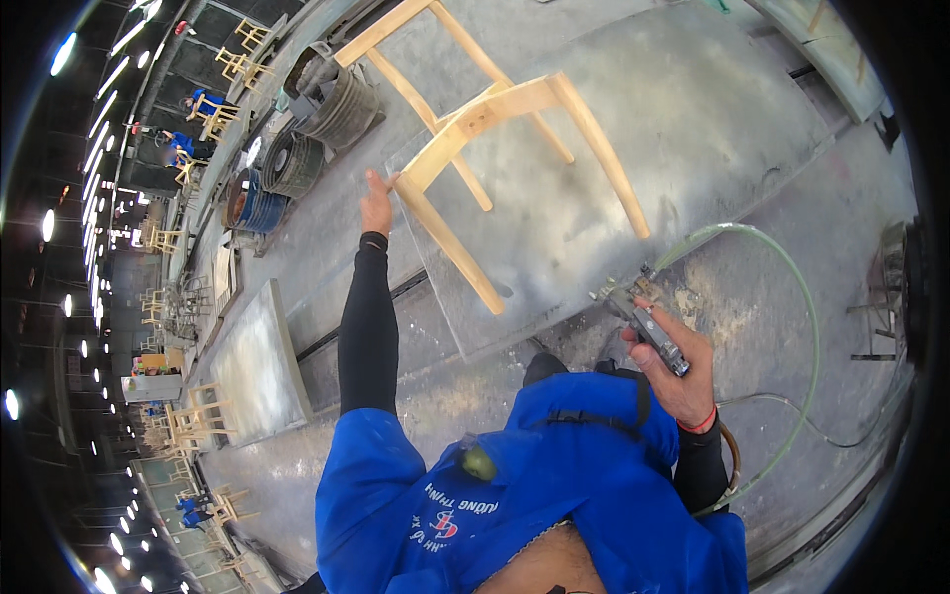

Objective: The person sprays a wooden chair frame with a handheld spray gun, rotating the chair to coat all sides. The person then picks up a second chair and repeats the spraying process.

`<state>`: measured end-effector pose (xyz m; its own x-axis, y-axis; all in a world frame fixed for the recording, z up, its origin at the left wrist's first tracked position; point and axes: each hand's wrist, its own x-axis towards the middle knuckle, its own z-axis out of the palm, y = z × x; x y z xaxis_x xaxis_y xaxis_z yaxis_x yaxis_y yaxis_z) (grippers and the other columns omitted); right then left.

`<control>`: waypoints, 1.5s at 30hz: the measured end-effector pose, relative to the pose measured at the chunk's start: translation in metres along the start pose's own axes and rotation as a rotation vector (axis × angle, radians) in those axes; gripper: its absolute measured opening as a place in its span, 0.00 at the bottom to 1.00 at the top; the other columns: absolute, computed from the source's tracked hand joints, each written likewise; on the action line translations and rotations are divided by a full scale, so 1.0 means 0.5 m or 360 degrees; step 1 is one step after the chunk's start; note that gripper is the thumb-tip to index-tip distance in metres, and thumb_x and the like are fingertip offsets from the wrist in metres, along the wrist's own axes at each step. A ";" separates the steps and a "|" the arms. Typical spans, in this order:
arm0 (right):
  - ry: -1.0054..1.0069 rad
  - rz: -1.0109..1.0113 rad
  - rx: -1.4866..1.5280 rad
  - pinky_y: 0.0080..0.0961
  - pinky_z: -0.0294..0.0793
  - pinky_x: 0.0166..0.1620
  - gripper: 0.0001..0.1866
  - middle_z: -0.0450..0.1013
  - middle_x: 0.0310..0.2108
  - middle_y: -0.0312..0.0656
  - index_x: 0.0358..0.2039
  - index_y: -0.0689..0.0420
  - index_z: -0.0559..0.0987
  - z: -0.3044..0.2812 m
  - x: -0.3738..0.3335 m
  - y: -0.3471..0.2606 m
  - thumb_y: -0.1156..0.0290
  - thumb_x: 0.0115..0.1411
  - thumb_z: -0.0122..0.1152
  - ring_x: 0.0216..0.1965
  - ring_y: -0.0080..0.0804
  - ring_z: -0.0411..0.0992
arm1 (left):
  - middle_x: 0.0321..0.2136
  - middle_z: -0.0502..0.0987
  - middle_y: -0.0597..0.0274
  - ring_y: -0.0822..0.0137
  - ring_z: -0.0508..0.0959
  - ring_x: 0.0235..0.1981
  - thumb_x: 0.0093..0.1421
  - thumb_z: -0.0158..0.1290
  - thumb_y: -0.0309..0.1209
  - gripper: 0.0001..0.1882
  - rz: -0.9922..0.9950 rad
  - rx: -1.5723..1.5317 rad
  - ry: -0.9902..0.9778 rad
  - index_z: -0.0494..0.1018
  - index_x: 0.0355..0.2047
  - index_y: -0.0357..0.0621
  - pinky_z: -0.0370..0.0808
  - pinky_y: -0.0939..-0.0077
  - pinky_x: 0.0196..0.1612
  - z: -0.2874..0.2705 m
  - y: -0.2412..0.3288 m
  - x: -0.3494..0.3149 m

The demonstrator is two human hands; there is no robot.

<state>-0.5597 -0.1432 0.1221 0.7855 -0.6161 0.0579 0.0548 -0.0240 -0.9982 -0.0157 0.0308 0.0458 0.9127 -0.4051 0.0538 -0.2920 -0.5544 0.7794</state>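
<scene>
A pale wooden chair frame without a seat panel is tipped over on a broad grey board, its legs and rails sticking out at angles. My left hand, at the end of an outstretched arm, is closed at the frame's near left corner; the wood hides some of its fingers. In my right hand is a metal spray gun, its nozzle turned toward the board's near edge. The fingers wrap its handle. A pale green hose loops from the gun around to my right forearm.
Several drums stand beyond my left arm. A second grey board leans at the left. More wooden chairs and people in blue are farther left. A dark metal stand is at the right rim.
</scene>
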 end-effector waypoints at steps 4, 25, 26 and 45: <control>-0.0107 -0.0068 0.0116 0.27 0.80 0.45 0.30 0.83 0.40 0.50 0.61 0.67 0.76 -0.002 -0.007 -0.022 0.66 0.62 0.73 0.41 0.31 0.83 | 0.56 0.79 0.42 0.45 0.75 0.58 0.64 0.24 0.77 0.51 -0.0027 0.0176 -0.0123 0.80 0.59 0.54 0.71 0.54 0.59 -0.020 0.001 0.016; 0.0070 0.0129 -0.0411 0.29 0.78 0.44 0.25 0.82 0.42 0.56 0.57 0.64 0.79 0.142 0.150 0.228 0.65 0.63 0.70 0.39 0.38 0.83 | 0.46 0.85 0.43 0.59 0.85 0.48 0.65 0.61 0.41 0.24 0.0346 0.0299 0.0065 0.79 0.56 0.39 0.77 0.68 0.53 0.046 -0.009 -0.012; 0.0070 0.0092 -0.0265 0.30 0.78 0.43 0.25 0.82 0.41 0.56 0.57 0.64 0.79 0.159 0.171 0.222 0.64 0.63 0.70 0.38 0.39 0.83 | 0.46 0.85 0.43 0.59 0.85 0.48 0.65 0.61 0.40 0.24 0.0355 0.0291 0.0066 0.79 0.56 0.39 0.78 0.68 0.53 0.049 -0.006 -0.013; 0.0073 0.0170 -0.0739 0.36 0.78 0.51 0.26 0.81 0.48 0.57 0.56 0.66 0.79 0.196 0.162 0.259 0.62 0.63 0.70 0.48 0.49 0.82 | 0.47 0.81 0.43 0.41 0.79 0.49 0.61 0.61 0.31 0.22 0.0408 0.0045 0.0172 0.75 0.56 0.43 0.75 0.55 0.53 0.155 0.003 -0.080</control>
<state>-0.4286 -0.1187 -0.0009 0.7433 -0.6680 -0.0357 -0.3142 -0.3015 -0.9002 -0.0748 -0.0103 -0.0037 0.8328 -0.4557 0.3143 -0.5237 -0.4646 0.7141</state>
